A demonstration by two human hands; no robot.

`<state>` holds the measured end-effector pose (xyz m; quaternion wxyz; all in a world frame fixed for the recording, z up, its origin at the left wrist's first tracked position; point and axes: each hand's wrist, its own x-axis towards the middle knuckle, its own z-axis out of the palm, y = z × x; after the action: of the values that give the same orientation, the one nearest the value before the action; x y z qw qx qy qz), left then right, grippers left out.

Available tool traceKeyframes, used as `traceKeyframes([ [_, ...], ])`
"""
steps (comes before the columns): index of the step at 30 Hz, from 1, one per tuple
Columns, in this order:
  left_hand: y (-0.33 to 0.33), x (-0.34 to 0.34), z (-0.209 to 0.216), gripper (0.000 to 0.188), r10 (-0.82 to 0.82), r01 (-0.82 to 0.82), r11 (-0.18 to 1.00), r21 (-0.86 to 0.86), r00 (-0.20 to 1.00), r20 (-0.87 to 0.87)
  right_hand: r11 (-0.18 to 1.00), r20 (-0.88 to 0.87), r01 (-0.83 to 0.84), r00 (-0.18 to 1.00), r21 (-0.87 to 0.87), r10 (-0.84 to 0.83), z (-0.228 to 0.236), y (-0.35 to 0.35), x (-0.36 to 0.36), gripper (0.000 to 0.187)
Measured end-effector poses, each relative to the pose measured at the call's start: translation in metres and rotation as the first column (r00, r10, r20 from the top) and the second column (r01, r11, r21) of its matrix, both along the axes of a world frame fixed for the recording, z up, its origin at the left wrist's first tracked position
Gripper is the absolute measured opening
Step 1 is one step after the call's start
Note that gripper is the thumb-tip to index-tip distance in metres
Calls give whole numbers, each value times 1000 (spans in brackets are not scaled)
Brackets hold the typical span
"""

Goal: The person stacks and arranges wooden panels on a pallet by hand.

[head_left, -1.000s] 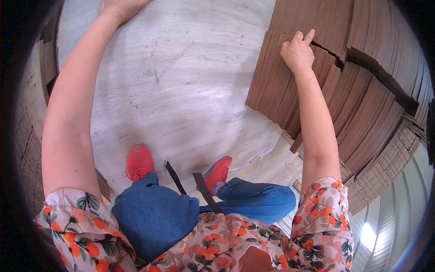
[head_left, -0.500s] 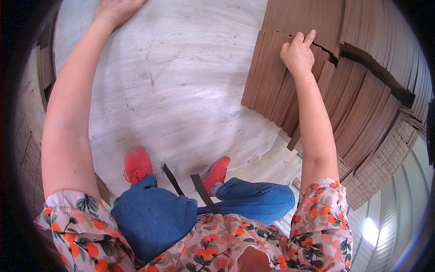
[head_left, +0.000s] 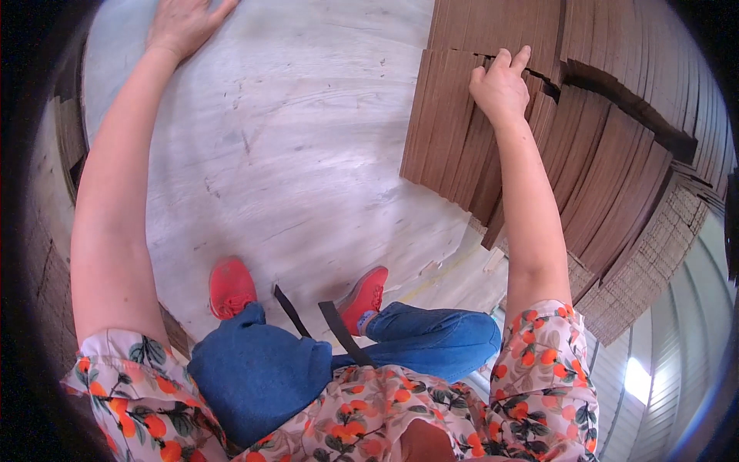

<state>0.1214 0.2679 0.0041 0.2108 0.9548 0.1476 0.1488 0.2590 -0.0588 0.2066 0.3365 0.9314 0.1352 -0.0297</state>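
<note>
Shifted leftward in view: brown sheets point(head_left: 443, 115), right of the pale board point(head_left: 308, 154). My right hand point(head_left: 502, 86) meets their upper edge, left hand point(head_left: 183, 29) the board (whether gripping, I cannot tell); even pressure should prevent skewing.

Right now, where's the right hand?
In the head view, the right hand is at the upper right, over the brown sheets, right of the pale surface.

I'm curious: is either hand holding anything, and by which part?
Left hand: nothing visible, resting on pale wood-grained board. Right hand: at the far edge of stacked brown sheets; grip cannot be told.
</note>
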Motion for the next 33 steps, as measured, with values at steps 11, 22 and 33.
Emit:
traceKeyframes([
  [11,-2,7,5,58,-1,2,999,32,1000,-31,1000,26,12,1000,25,-13,11,-4,5,57],
  [22,1,15,31,62,-25,30,999,37,991,-128,993,13,41,999,108,-42,28,-9,7,59],
  [33,4,32,69,59,114,94,864,494,920,-375,620,-227,-88,882,780,412,111,-70,-109,18],
])
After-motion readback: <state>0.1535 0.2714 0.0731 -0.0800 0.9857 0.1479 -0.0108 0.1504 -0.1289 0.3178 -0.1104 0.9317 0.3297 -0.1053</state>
